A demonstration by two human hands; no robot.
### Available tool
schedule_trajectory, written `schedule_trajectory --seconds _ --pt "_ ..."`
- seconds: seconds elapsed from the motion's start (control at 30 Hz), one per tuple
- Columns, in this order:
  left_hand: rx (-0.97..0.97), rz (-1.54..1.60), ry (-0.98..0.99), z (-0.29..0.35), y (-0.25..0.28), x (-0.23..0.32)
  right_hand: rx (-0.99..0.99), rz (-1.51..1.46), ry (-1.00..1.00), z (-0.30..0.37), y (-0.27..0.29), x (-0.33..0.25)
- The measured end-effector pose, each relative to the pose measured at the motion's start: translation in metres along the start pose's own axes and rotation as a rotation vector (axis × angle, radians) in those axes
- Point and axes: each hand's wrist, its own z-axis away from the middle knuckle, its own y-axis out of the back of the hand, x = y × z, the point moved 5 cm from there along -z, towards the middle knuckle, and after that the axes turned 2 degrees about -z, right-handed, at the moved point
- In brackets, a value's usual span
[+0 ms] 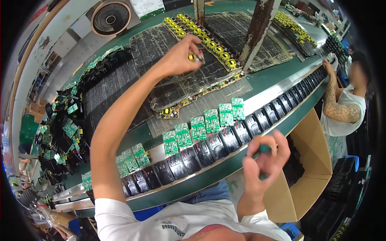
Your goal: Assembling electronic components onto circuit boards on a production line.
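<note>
My left hand reaches out over a black tray covered in clear plastic, near rows of circuit boards with yellow transformers. Its fingers are closed on a small circuit board with a yellow part, mostly hidden by the fingers. Blurred and raised above the near edge of the bench, my right hand curls round a dark green object whose kind I cannot make out. Between the hands, green circuit boards stand beside a line of black plastic housings, some joined by red wires.
An open cardboard box with black parts stands at the right. Further off, another person works at the same line. A rusty post rises from the bench. Black housings and boards are heaped at the left; a fan stands behind.
</note>
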Motion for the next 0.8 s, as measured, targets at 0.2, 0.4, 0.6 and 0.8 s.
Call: schedule_trajectory --seconds 0.2,0.4,0.6,0.8 --pt "-0.159 0.270 -0.141 0.132 -0.014 0.133 -0.233 0.432 0.077 -0.030 -0.023 0.006" --pt "-0.024 -0.023 -0.235 0.213 0.000 0.172 -0.369 0.148 0.048 -0.016 -0.059 -0.001" --pt "0.019 -0.175 -0.302 0.253 0.009 0.193 -0.464 0.132 0.250 0.000 -0.074 -0.016" --pt "-0.263 0.309 0.097 0.278 0.008 0.191 -0.419 -0.069 0.208 0.013 -0.071 -0.024"
